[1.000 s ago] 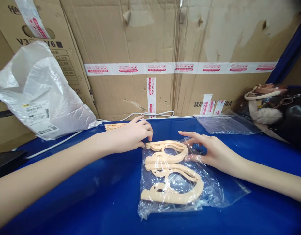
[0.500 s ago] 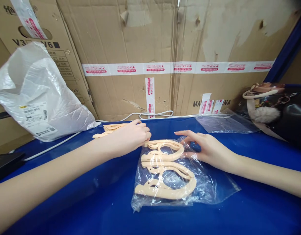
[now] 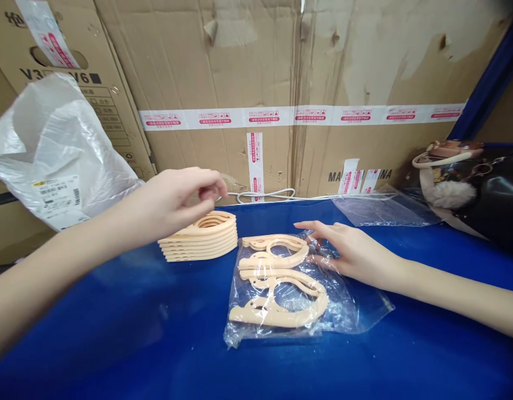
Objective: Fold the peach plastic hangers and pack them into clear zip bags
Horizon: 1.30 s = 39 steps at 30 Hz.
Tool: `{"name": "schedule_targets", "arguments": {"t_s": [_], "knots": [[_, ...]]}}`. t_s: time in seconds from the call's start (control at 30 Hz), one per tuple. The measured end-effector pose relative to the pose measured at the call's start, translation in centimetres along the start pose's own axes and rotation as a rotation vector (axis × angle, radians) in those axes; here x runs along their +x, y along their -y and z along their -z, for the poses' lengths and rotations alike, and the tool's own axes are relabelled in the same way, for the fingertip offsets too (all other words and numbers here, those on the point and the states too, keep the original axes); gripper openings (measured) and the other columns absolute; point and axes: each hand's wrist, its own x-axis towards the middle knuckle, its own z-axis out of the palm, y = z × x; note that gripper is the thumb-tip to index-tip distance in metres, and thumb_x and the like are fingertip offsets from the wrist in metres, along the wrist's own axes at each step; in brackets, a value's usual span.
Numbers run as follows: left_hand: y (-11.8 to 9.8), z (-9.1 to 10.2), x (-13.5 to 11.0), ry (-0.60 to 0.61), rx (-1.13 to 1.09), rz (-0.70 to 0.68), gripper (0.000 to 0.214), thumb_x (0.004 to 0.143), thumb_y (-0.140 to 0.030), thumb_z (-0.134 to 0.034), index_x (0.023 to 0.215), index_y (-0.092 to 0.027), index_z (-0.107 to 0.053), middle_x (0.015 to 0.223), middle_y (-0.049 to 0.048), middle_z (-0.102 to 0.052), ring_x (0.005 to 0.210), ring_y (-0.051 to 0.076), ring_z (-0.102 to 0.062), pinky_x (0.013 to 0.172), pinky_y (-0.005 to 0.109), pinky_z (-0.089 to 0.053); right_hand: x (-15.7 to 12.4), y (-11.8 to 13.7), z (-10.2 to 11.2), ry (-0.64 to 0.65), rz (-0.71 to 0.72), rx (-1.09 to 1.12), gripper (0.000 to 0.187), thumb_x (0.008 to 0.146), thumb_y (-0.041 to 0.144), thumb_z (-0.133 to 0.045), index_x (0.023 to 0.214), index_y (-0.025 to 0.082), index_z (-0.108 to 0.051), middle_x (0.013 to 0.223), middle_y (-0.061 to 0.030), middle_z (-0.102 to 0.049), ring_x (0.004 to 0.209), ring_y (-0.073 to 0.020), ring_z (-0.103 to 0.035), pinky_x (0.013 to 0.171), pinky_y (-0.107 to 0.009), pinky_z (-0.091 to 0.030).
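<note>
A clear plastic bag (image 3: 356,311) lies on the blue table (image 3: 114,344) with flat beige curved pieces (image 3: 277,278) inside it, their far ends sticking out of the bag's mouth. My right hand (image 3: 348,253) rests flat and open on the bag beside those pieces. My left hand (image 3: 181,194) hovers in the air above a stack of several beige curved pieces (image 3: 202,239) left of the bag, its fingers curled with nothing visible in them.
Taped cardboard boxes (image 3: 256,100) wall the back. A white plastic mailer bag (image 3: 56,155) leans at the left. A white cable (image 3: 273,195) runs along the back edge. Another clear bag (image 3: 381,210) and a dark handbag (image 3: 468,183) sit at the right.
My left hand has lifted off the bagged pieces and moved up and left, uncovering the beige stack behind it. My right hand stays on the bag, which shifted slightly left.
</note>
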Motion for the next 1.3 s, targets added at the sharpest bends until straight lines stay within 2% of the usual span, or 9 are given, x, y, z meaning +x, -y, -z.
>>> {"name": "schedule_targets", "arguments": {"t_s": [0.13, 0.27, 0.43, 0.57, 0.7, 0.83, 1.0, 1.17, 1.3], "knots": [[1.8, -0.1, -2.0, 0.022, -0.036, 0.179, 0.022, 0.095, -0.034, -0.042, 0.096, -0.019, -0.058, 0.080, -0.0023, -0.063, 0.065, 0.012, -0.052, 0.060, 0.022, -0.036, -0.1, -0.8, 0.6, 0.000, 0.041, -0.036, 0.042, 0.092, 0.029, -0.049, 0.134, 0.025, -0.043, 0.097, -0.0011, -0.072, 0.085, -0.0229, -0.064, 0.079, -0.041, -0.049], [3.7, -0.8, -3.0, 0.024, -0.060, 0.280, 0.031, 0.097, -0.039, -0.039, 0.110, -0.019, -0.059, 0.103, 0.0027, -0.066, 0.085, 0.017, -0.058, 0.071, 0.025, -0.040, -0.1, -1.9, 1.2, -0.034, 0.023, -0.111, 0.039, 0.093, 0.025, -0.044, 0.133, 0.025, -0.045, 0.098, -0.0014, -0.072, 0.084, -0.0227, -0.064, 0.079, -0.042, -0.048], [4.6, -1.1, -3.7, 0.000, -0.070, 0.221, 0.035, 0.101, -0.038, -0.034, 0.116, -0.018, -0.058, 0.113, 0.0035, -0.062, 0.104, 0.018, -0.056, 0.091, 0.029, -0.041, -0.2, -2.9, 1.9, -0.056, -0.021, -0.035, 0.037, 0.094, 0.030, -0.044, 0.130, 0.024, -0.046, 0.101, -0.0031, -0.070, 0.083, -0.0193, -0.066, 0.078, -0.038, -0.048], [4.8, -1.3, -4.5, 0.145, -0.106, 0.260, 0.049, 0.095, -0.054, -0.047, 0.130, -0.020, -0.052, 0.133, 0.0045, -0.058, 0.119, 0.025, -0.055, 0.100, 0.037, -0.042, -0.1, -3.5, 2.3, -0.083, -0.047, 0.016, 0.035, 0.093, 0.033, -0.046, 0.127, 0.022, -0.049, 0.098, -0.0043, -0.070, 0.081, -0.0195, -0.066, 0.074, -0.036, -0.050], [5.1, -1.9, -4.9, 0.237, -0.064, 0.274, 0.054, 0.091, -0.054, -0.055, 0.132, -0.020, -0.051, 0.132, 0.0054, -0.061, 0.112, 0.025, -0.062, 0.094, 0.037, -0.049, 0.0, -3.5, 2.4, -0.099, -0.065, 0.051, 0.035, 0.092, 0.035, -0.049, 0.125, 0.022, -0.051, 0.096, -0.0037, -0.071, 0.079, -0.0192, -0.066, 0.070, -0.034, -0.049], [5.0, -2.0, -5.0, 0.196, -0.035, 0.196, 0.047, 0.091, -0.049, -0.059, 0.126, -0.019, -0.055, 0.125, 0.0035, -0.066, 0.104, 0.021, -0.065, 0.088, 0.032, -0.052, -0.1, -3.3, 2.5, -0.102, -0.065, 0.075, 0.034, 0.092, 0.037, -0.050, 0.123, 0.023, -0.052, 0.095, -0.0031, -0.072, 0.078, -0.0186, -0.066, 0.070, -0.033, -0.049], [4.8, -1.6, -4.5, 0.154, -0.060, 0.210, 0.047, 0.089, -0.047, -0.062, 0.126, -0.019, -0.054, 0.123, 0.0029, -0.063, 0.106, 0.022, -0.061, 0.090, 0.033, -0.050, -0.1, -3.1, 2.6, -0.177, -0.049, 0.075, 0.031, 0.092, 0.038, -0.051, 0.117, 0.021, -0.056, 0.096, -0.0055, -0.070, 0.082, -0.0206, -0.065, 0.076, -0.036, -0.048], [1.5, -1.4, -3.4, -0.063, -0.090, 0.076, 0.053, 0.085, -0.054, -0.062, 0.126, -0.021, -0.053, 0.118, 0.0061, -0.057, 0.104, 0.023, -0.057, 0.090, 0.036, -0.049, 0.1, -0.6, 3.2, -0.264, -0.105, 0.325, 0.032, 0.091, 0.047, -0.052, 0.109, 0.022, -0.063, 0.091, -0.0052, -0.068, 0.080, -0.0198, -0.060, 0.066, -0.032, -0.046], [-4.3, -2.1, -2.3, -0.137, -0.129, -0.071, 0.054, 0.086, -0.052, -0.062, 0.130, -0.025, -0.047, 0.121, 0.0079, -0.052, 0.109, 0.024, -0.055, 0.091, 0.036, -0.049, 0.4, 2.5, 3.9, -0.059, -0.096, 0.719, 0.040, 0.094, 0.052, -0.044, 0.088, 0.020, -0.068, 0.070, -0.0007, -0.056, 0.064, -0.0138, -0.048, 0.059, -0.028, -0.041]]}}
